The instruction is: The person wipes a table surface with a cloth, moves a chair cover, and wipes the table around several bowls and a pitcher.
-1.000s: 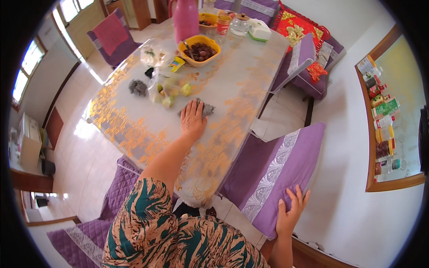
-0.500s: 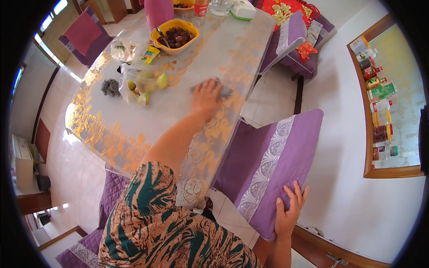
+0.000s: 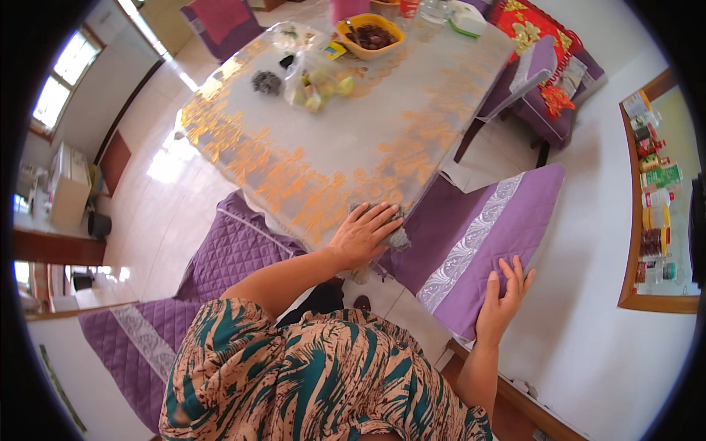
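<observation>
My left hand (image 3: 365,234) presses a grey cleaning cloth (image 3: 398,241) down at the near corner of the dining table (image 3: 360,140). Part of the cloth sticks out past the fingers and hangs by the table's edge. A clear cover with gold flower patterns lies over the tabletop. To the right, my right hand (image 3: 503,298) rests with spread fingers on the back of a purple chair (image 3: 533,213), which has a silver lace band.
Toward the far left of the table are a bag of fruit (image 3: 312,84) and a dark grey scrubber (image 3: 265,82). A yellow basket of grapes (image 3: 371,37) stands farther back. A quilted purple chair (image 3: 228,250) is at the near left. Jars line a wall niche (image 3: 654,220).
My left hand has drawn the cloth from the table's right side back to its near corner. My right hand stays at the chair back. The view has shifted, showing more floor at left.
</observation>
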Demonstrator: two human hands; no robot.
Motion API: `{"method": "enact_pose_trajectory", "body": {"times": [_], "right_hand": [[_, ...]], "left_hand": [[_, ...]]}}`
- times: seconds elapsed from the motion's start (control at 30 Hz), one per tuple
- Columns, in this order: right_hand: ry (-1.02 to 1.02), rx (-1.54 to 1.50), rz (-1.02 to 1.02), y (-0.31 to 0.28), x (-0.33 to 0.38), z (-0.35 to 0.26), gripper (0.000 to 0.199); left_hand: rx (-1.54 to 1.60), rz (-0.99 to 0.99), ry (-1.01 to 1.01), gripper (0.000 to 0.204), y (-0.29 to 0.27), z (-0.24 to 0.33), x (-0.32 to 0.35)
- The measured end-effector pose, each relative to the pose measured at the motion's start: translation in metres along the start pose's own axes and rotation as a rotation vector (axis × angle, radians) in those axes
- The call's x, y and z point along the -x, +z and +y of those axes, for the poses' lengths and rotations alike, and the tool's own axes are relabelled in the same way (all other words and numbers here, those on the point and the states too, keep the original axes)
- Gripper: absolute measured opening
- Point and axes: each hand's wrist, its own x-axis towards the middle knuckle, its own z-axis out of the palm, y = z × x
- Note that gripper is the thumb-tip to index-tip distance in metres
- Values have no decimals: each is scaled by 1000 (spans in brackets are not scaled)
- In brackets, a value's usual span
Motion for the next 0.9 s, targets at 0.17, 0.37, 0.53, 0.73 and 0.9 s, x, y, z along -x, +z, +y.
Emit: {"method": "enact_pose_trajectory", "body": {"times": [0.17, 0.37, 0.53, 0.73, 0.9], "right_hand": [[-163, -199, 40, -30, 8, -28, 30], [-471, -562, -418, -27, 40, -101, 33], [-372, -510, -600, 74, 74, -82, 41], [-550, -25, -529, 156, 83, -107, 70], [-529, 316, -370, 216, 75, -109, 81]], "left_hand": [[-39, 40, -115, 69, 1, 11, 56], [359, 195, -224, 70, -19, 21, 61], [584, 516, -434, 64, -30, 0, 114], [835, 616, -874, 45, 5, -32, 247], [881, 517, -1122, 39, 17, -29, 316]]}}
